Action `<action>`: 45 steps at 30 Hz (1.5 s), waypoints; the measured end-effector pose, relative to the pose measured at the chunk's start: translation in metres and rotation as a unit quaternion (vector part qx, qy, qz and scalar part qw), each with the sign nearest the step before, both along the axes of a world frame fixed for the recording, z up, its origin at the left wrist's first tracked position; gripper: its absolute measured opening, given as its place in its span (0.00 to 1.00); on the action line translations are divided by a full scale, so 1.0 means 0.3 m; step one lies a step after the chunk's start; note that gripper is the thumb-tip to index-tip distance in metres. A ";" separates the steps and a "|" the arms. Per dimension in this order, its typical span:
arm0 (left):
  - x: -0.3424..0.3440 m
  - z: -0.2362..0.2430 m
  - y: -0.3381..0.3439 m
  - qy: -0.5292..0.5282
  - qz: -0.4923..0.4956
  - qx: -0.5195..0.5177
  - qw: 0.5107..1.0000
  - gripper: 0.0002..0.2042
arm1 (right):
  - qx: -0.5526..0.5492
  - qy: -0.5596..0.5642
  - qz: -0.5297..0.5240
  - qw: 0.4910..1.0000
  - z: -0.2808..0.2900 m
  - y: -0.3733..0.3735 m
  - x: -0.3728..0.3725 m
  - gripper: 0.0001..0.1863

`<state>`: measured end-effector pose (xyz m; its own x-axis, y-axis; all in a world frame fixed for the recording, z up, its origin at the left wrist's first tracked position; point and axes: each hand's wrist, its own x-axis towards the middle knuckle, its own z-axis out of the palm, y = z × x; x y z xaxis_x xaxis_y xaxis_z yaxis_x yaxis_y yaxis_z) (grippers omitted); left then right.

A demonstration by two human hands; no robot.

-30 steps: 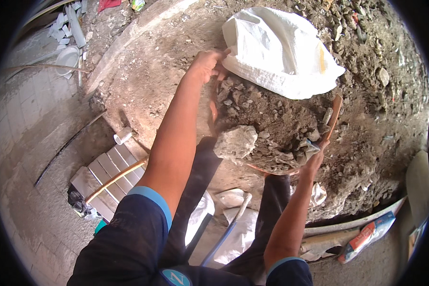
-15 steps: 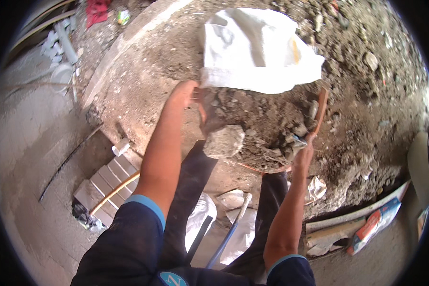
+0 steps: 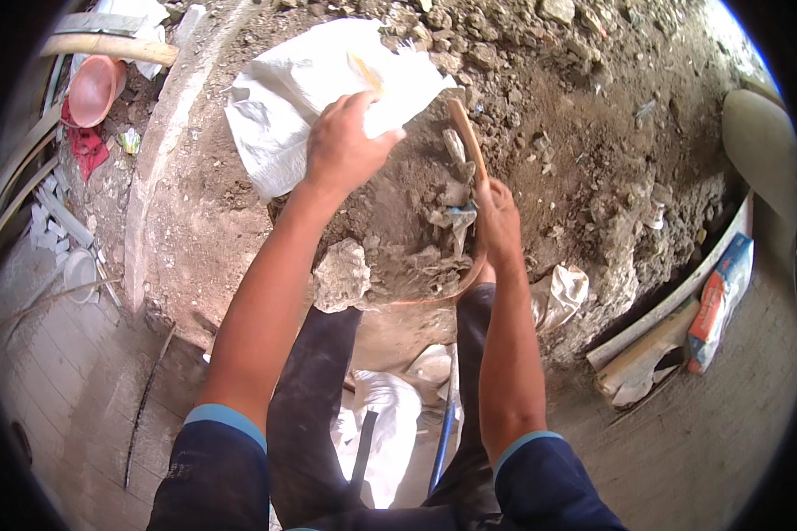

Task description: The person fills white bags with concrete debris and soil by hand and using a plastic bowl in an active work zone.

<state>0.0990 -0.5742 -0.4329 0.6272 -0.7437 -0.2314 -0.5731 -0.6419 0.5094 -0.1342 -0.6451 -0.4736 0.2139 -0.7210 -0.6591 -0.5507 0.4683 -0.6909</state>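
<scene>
An orange pan point(image 3: 479, 263) heaped with dirt and broken stone is held in front of me over a mound of rubble. A large pale stone point(image 3: 341, 275) sits at its near left edge. My left hand point(image 3: 344, 144) is closed at the pan's far side, right where it meets a white woven sack point(image 3: 283, 97); the rim under that hand is hidden. My right hand point(image 3: 497, 220) grips the pan's right rim, thumb inside. My dark trouser legs show below the pan.
A concrete kerb point(image 3: 150, 195) bounds the mound on the left, with a pink bowl point(image 3: 93, 88) and red cloth point(image 3: 87, 149) beyond. At the right lie a plank point(image 3: 673, 310) and a blue-and-orange bag point(image 3: 719, 299). A blue-handled tool point(image 3: 443, 434) and white sacks point(image 3: 390, 425) lie at my feet.
The pan has come nearer the white sack, and my left hand now lies over the sack's edge. My right hand has slid along the rim.
</scene>
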 end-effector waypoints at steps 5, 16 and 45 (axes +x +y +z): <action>-0.032 -0.046 -0.101 0.013 -0.024 0.173 0.984 0.17 | 0.286 -0.174 -0.025 0.942 -0.218 -0.204 -0.087 0.33; -0.008 -0.095 -0.066 0.086 -0.020 0.105 0.991 0.15 | 0.217 -0.135 0.018 0.967 -0.438 -0.223 0.179 0.27; -0.187 0.195 -0.279 0.035 -0.349 0.186 0.918 0.08 | 0.245 -0.370 -0.097 0.891 -0.004 -0.042 0.173 0.20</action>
